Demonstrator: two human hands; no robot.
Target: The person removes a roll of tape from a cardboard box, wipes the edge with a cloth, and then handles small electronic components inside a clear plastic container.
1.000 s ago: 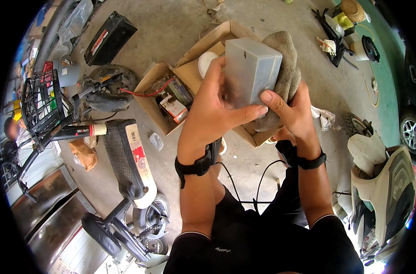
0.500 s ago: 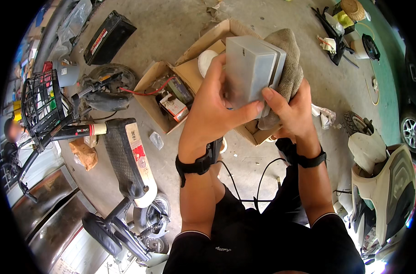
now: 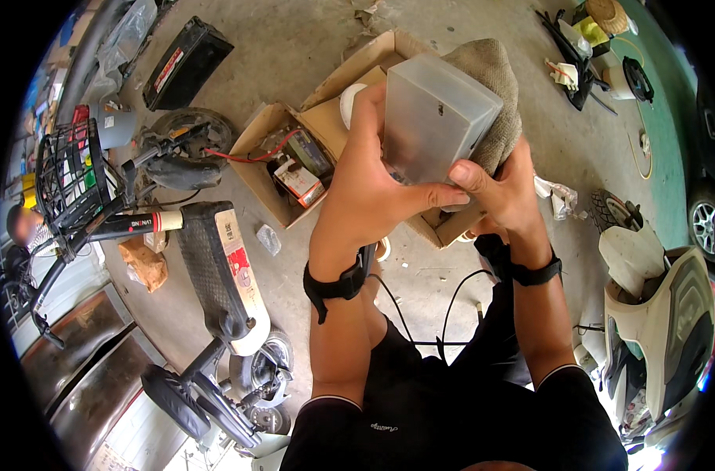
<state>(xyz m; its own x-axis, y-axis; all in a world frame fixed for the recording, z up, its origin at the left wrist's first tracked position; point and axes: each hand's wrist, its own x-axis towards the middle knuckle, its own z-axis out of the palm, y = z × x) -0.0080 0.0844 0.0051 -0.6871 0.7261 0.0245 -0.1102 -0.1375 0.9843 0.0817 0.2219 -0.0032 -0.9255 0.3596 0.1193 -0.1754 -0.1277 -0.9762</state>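
A translucent grey plastic box (image 3: 436, 118) with squared edges is held up in front of me, above an open cardboard box (image 3: 373, 56). My left hand (image 3: 365, 177) is closed around its left side, the thumb pressed along the lower edge. On the other side, my right hand (image 3: 505, 188) grips a rough brown-grey cloth (image 3: 491, 74) bunched behind and beside the plastic box. The right thumb rests at the box's lower right corner, close to the left thumb. Most of the right fingers are hidden by the cloth.
A smaller cardboard box (image 3: 255, 149) with a red cable and packages stands to the left. Beyond it are a black battery-like case (image 3: 186, 64) and a loose wheel (image 3: 181, 129). An electric scooter (image 3: 216, 267) lies at left; a white scooter body (image 3: 656, 314) stands right.
The plastic box has turned in my hands, so its broad face shows more and its side seam less. The cloth has shifted slightly upward with it.
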